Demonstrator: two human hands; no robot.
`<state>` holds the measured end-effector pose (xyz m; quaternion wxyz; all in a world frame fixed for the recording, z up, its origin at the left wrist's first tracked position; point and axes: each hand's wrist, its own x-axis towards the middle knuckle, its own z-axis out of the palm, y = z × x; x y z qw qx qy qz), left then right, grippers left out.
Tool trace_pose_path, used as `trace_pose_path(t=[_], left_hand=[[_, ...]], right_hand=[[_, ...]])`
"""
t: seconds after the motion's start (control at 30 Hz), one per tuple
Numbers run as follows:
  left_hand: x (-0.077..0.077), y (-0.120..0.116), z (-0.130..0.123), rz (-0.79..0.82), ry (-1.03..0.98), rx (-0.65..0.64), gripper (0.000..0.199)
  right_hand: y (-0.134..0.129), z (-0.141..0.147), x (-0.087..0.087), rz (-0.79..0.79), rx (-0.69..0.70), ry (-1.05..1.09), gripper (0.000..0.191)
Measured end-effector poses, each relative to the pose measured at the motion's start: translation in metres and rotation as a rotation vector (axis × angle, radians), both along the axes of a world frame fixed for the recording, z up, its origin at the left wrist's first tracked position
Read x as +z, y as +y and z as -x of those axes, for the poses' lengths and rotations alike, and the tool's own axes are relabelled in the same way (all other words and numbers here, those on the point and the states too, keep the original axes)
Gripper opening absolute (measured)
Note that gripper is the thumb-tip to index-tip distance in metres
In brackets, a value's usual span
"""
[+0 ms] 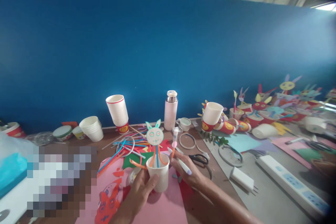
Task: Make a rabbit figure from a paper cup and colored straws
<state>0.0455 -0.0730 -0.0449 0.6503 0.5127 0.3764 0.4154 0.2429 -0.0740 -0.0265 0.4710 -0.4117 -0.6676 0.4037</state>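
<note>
My left hand [144, 190] is wrapped round a white paper cup [160, 178], held upright over pink paper. Out of the cup rises a paper rabbit head [154, 135], pale with a green outline and ears, on a blue stem with orange strips beside it. An orange strip [138, 164] sticks out by my left fingers. In my right hand [189, 169], beside the cup's right rim, is a white marker [185, 166] with a purple end. Its fingertips are also at a small orange strip [173, 151] topped with pink; whether they pinch it is unclear.
Red paper cutouts [107, 204] lie at front left. Behind are colored strips [126, 143], a cup stack [117, 110] and a thermos [170, 113]. Black-handled scissors [199, 159], a white charger [243, 178] and a power strip [291, 185] lie right. Several rabbit cups [259, 106] stand far right.
</note>
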Motion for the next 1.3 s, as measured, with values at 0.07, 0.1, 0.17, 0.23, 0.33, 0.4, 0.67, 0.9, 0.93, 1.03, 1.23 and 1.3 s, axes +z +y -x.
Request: trace_pose_path(t=[0.07, 0.1, 0.17, 0.23, 0.33, 0.4, 0.67, 0.9, 0.93, 1.03, 1.23, 1.3], left_hand=[[0.006, 0.001, 0.001, -0.049, -0.011, -0.098, 0.044], [0.009, 0.001, 0.001, -0.067, -0.009, -0.132, 0.045], [0.014, 0.002, 0.002, -0.072, 0.001, -0.163, 0.047], [0.016, 0.003, 0.003, -0.062, -0.008, -0.189, 0.049], [0.018, 0.003, 0.002, -0.034, -0.046, -0.194, 0.049], [0.018, 0.003, 0.001, -0.025, -0.069, -0.183, 0.049], [0.012, -0.001, 0.001, -0.059, 0.022, -0.144, 0.048], [0.013, -0.005, 0.001, -0.066, 0.064, -0.140, 0.047], [0.013, -0.005, 0.001, -0.059, 0.067, -0.144, 0.047], [0.013, -0.005, 0.002, -0.047, 0.067, -0.116, 0.048], [0.014, -0.004, 0.004, -0.087, 0.105, -0.158, 0.046], [0.013, -0.003, 0.005, -0.103, 0.149, -0.155, 0.047]], right_hand=[[0.000, -0.005, 0.004, -0.003, 0.045, -0.034, 0.027], [0.000, -0.007, 0.005, 0.000, 0.062, -0.052, 0.028], [0.000, -0.008, 0.004, 0.004, 0.063, -0.063, 0.030], [-0.001, -0.006, 0.000, 0.009, 0.004, -0.037, 0.030], [-0.002, 0.001, -0.009, 0.001, -0.137, 0.046, 0.031], [-0.003, 0.006, -0.015, -0.009, -0.215, 0.116, 0.033], [-0.004, 0.012, -0.020, 0.071, -0.274, 0.239, 0.034], [-0.005, 0.007, -0.012, 0.082, -0.238, 0.264, 0.035], [-0.005, 0.007, -0.012, 0.087, -0.227, 0.271, 0.034], [-0.004, 0.007, -0.013, 0.105, -0.205, 0.279, 0.034], [-0.006, 0.010, -0.016, 0.063, -0.239, 0.249, 0.033], [-0.007, 0.011, -0.018, 0.029, -0.275, 0.216, 0.034]])
